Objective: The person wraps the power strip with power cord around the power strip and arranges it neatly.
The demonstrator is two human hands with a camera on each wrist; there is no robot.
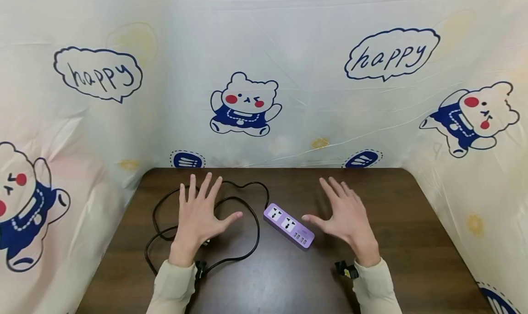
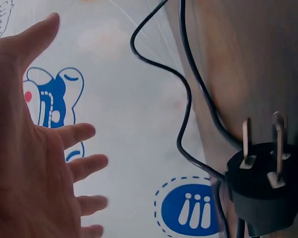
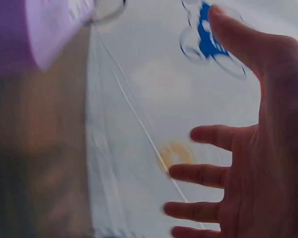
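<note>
A purple power strip [image 1: 288,225] with white socket faces and several USB ports lies slantwise near the middle of the table. Its black cord [image 1: 258,227] runs from the far end and loops loosely to the left. My left hand [image 1: 200,217] is over the cord loops, fingers spread and holding nothing. In the left wrist view the black plug [image 2: 265,191] shows its metal prongs; in the head view that hand mostly hides it. To the right of the strip is my right hand [image 1: 344,215], fingers straight, thumb towards the strip and apart from it. The strip's end [image 3: 49,29] appears blurred in the right wrist view.
The dark wooden table [image 1: 412,240] has rounded far corners. A pale curtain [image 1: 313,121] with bear drawings and "happy" bubbles surrounds it at the back and both sides. A dark wrist device [image 1: 346,270] is beside the right cuff.
</note>
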